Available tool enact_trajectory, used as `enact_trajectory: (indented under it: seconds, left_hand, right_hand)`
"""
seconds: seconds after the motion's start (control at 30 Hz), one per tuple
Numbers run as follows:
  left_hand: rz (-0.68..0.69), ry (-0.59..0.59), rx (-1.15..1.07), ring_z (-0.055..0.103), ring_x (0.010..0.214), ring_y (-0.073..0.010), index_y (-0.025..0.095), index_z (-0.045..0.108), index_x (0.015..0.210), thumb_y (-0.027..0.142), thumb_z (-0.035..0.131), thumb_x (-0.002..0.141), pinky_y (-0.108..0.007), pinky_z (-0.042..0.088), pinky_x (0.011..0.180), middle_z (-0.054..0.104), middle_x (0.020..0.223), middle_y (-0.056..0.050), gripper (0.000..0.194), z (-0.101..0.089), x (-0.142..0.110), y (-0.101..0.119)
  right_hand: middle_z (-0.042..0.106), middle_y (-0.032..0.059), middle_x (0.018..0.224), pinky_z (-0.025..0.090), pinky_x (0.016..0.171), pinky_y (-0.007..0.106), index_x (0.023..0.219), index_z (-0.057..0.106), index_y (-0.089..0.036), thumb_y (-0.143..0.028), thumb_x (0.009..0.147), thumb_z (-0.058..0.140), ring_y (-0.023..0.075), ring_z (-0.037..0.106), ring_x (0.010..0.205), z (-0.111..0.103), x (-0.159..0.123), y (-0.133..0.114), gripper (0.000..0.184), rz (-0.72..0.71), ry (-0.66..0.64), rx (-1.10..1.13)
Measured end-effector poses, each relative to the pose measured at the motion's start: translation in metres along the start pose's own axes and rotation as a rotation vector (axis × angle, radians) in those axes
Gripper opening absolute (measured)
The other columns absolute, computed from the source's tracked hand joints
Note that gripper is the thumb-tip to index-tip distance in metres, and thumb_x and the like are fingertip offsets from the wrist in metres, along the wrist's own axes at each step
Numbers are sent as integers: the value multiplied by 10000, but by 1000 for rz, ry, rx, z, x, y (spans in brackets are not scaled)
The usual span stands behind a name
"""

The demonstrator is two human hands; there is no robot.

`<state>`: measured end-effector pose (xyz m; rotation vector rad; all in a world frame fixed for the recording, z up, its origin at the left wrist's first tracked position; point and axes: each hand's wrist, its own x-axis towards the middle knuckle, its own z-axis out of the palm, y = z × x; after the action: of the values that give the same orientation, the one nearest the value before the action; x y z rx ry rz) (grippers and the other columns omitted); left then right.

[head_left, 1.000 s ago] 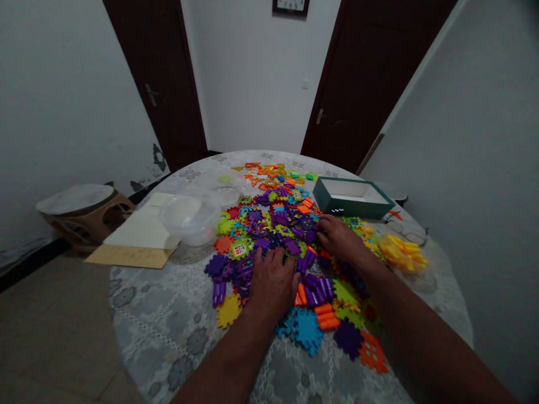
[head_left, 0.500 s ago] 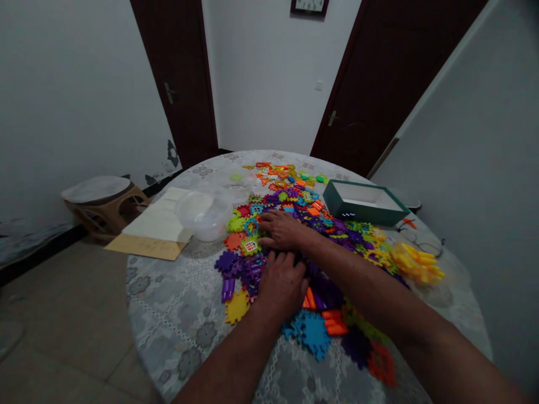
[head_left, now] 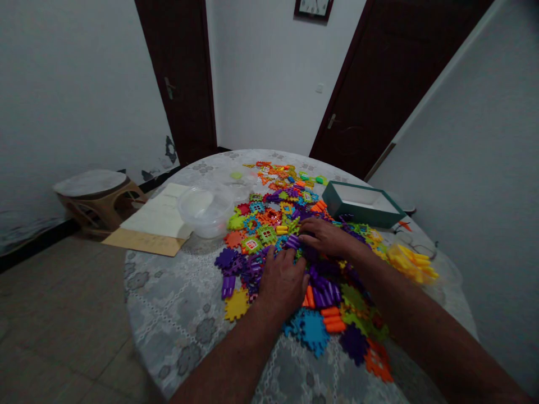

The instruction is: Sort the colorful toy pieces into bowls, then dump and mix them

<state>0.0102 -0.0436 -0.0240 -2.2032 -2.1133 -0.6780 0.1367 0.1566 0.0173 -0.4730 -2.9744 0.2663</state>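
A heap of colourful plastic building pieces, many of them square with toothed edges, spreads over the table. My left hand [head_left: 283, 278] rests palm down on the near part of the heap, its fingers slightly apart and bent over the pieces. Just beyond it and to the right, my right hand [head_left: 323, 237] reaches into purple pieces with loosely curved fingers; nothing shows in its grasp. A purple ribbed piece [head_left: 292, 242] lies by its fingertips. Near my left hand are a yellow toothed piece [head_left: 237, 304], a blue one [head_left: 315, 332] and orange ribbed pieces [head_left: 333, 319].
A clear plastic tub [head_left: 206, 216] stands left of the heap, next to a sheet of paper [head_left: 155, 216]. At the right are an open green box [head_left: 366, 216] and a clear bag of yellow pieces [head_left: 410, 264]. A stool [head_left: 99, 196] stands left of the round table [head_left: 168, 314].
My right hand has moved right, away from the left part of the heap, uncovering green, red and yellow pieces. My left hand has stayed nearly in place.
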Motion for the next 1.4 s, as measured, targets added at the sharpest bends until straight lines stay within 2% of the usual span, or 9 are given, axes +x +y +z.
enact_trajectory:
  seconds: [0.13,0.27,0.43,0.53,0.83,1.0,1.13,1.27,1.4]
  left_hand:
    - [-4,-14,-4,618,1242,-333,223,718,1178,415,683,994,-621,324,1235,687,1250,-129,268,1,0,0]
    - [-8,-3,-9,616,1244,-328,229,719,1166,398,707,979,-611,316,1246,693,1236,-127,252,2,0,1]
    - [-11,-12,4,618,1233,-332,228,722,1175,405,681,992,-618,319,1245,691,1221,-126,258,3,0,1]
    - [-6,-9,6,621,1232,-334,220,730,1163,407,673,996,-626,307,1256,692,1213,-132,257,4,-1,2]
    - [57,-3,-10,631,1231,-325,201,731,1155,383,651,1005,-557,399,1215,693,1208,-157,249,11,-4,11]
    - [148,-20,-14,620,1250,-325,199,734,1180,352,611,1021,-518,446,1157,700,1227,-170,253,12,-4,12]
    - [117,-26,-14,634,1211,-320,209,739,1180,386,637,1013,-536,431,1167,718,1184,-148,264,10,-3,10]
    - [-4,3,26,631,1230,-328,193,751,1142,415,637,1019,-586,355,1231,719,1194,-155,278,4,0,4]
    - [-35,54,24,609,1287,-345,166,753,1169,346,642,1010,-586,354,1244,699,1304,-179,265,1,2,-2]
  right_hand:
    - [786,118,1177,541,1023,391,1157,782,-191,-288,1059,555,257,715,1101,-12,16,7,266,113,137,62]
    - [766,134,1295,506,1093,406,1235,762,-188,-269,1048,583,274,691,1218,-7,47,3,271,158,234,5]
    - [758,136,1289,511,1031,401,1238,771,-217,-339,1000,691,314,678,1222,12,71,-22,279,151,-84,-179]
    - [765,141,1213,507,953,376,1157,777,-212,-364,1021,655,309,686,1162,18,72,-33,237,194,-143,-246]
    - [774,113,1007,471,810,318,1071,703,-184,-285,989,614,249,682,914,-1,30,-24,157,330,182,-152]
    - [793,55,1038,487,790,276,1138,720,-210,-288,1000,632,196,706,892,-2,14,-51,182,85,35,192]
    - [799,64,1014,489,789,283,1099,751,-191,-253,995,621,206,719,899,6,11,-53,177,113,-26,203]
    - [786,58,987,491,776,300,1101,735,-191,-320,1004,613,210,703,870,5,-6,-30,203,285,228,188]
    - [767,42,951,509,770,317,1129,727,-207,-426,992,632,210,678,833,-7,-51,-15,275,440,460,257]
